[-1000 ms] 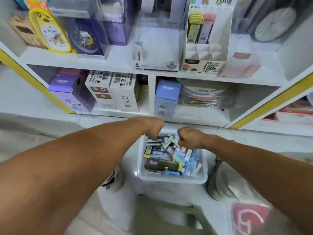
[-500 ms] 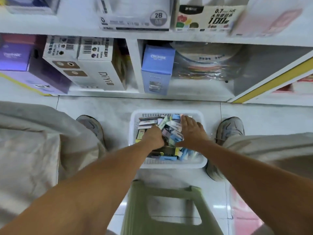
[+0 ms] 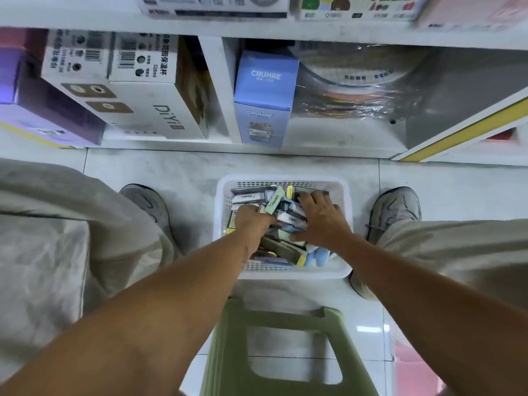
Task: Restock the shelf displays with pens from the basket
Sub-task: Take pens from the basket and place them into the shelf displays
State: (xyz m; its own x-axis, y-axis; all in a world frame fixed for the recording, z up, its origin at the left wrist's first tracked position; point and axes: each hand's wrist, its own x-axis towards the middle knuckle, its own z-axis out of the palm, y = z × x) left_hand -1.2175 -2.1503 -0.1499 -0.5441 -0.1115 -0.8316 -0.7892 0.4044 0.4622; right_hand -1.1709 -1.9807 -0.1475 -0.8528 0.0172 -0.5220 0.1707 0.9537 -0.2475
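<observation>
A white plastic basket (image 3: 295, 275) stands on the floor between my feet, filled with several small pen packs (image 3: 285, 248) in blue, green, grey and yellow. My left hand (image 3: 253, 220) is down in the left half of the basket, fingers curled into the packs beside a pale green pack (image 3: 275, 200) that sticks up; exactly which packs it grips is hidden. My right hand (image 3: 321, 221) lies spread over the packs in the right half, fingers toward the far rim. The bottom edge of a pen display box (image 3: 357, 8) shows on the shelf above.
A green plastic stool (image 3: 274, 350) is under me, just behind the basket. My shoes (image 3: 145, 202) (image 3: 398, 208) flank the basket. The lowest shelf holds white boxes (image 3: 137, 92), a blue box (image 3: 264, 98), purple boxes (image 3: 43, 110) and a wrapped round stack (image 3: 351, 90).
The view tilted down from the shelves to the floor. Both hands dropped from above the basket into the packs, and the right hand spread out over the pile.
</observation>
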